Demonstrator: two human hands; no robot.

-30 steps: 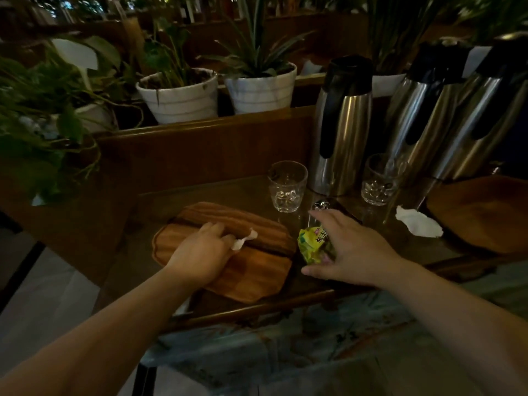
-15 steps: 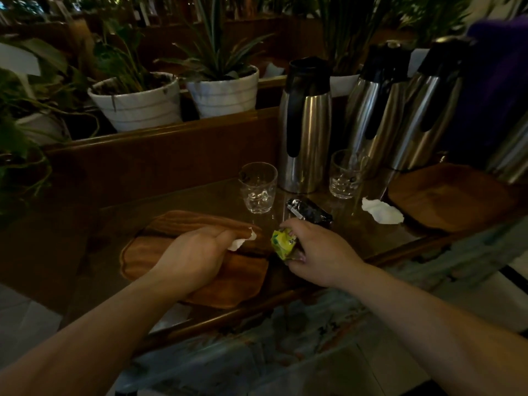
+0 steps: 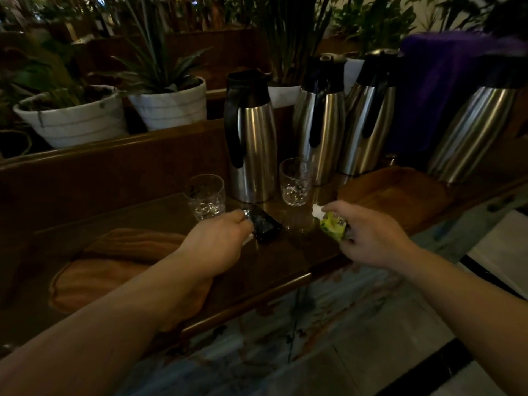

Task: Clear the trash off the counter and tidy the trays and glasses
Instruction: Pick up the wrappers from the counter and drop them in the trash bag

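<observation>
Trash lies on the dark counter in the head view: a black wrapper at centre, with the left hand at its 9 o'clock edge, fingers curled shut on the wrapper's shiny end and a scrap of white paper showing under the palm. At 3 o'clock from it the right hand is closed around a yellow-green packet, thumb and forefinger pinching a white tissue. Two empty glasses stand at 12 o'clock of the hands, the left glass near the left hand, the right glass between two steel jugs. Stacked wooden trays sit under the left forearm at 8 o'clock; another tray lies at 2 o'clock.
</observation>
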